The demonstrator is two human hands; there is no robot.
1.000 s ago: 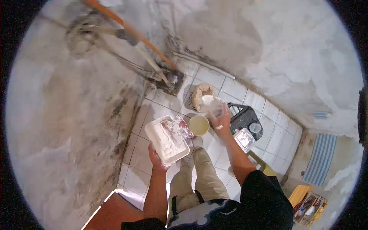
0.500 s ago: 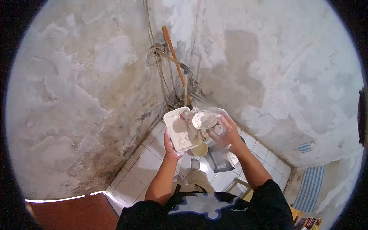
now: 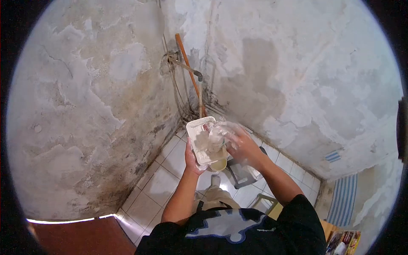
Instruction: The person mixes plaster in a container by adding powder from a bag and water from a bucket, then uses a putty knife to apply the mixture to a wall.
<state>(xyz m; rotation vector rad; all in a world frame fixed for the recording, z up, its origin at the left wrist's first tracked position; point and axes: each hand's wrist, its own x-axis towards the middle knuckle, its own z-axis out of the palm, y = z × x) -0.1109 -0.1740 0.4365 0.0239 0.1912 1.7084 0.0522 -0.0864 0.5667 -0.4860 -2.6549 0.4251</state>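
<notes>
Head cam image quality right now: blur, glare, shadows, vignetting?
Head view: right hand and the clear container it holds are motion-blurred; glare on the floor tiles beside the foot; dark shadow on the right-hand wall; round black vignette cuts the corners.

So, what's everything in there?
Tray: one, whitish, centre
Filling: uncounted, white, in tray
Container: one, clear, blurred, over tray
Bucket: one, yellowish, below tray
Pole: one, orange, wall corner
Pipe: one, greyish, beside pole
Object: one, grey, floor
Walls: two, grey, around
Tiled floor: one, white, below
Panel: one, brown, bottom left
Striped patches: two, blue, right
Clutter: uncounted, multicoloured, bottom right
Frame: one, yellowish, lower right
Shirt: one, black, bottom
Trousers: one, beige, bottom
Left hand: one, holding tray
Right hand: one, holding container
</notes>
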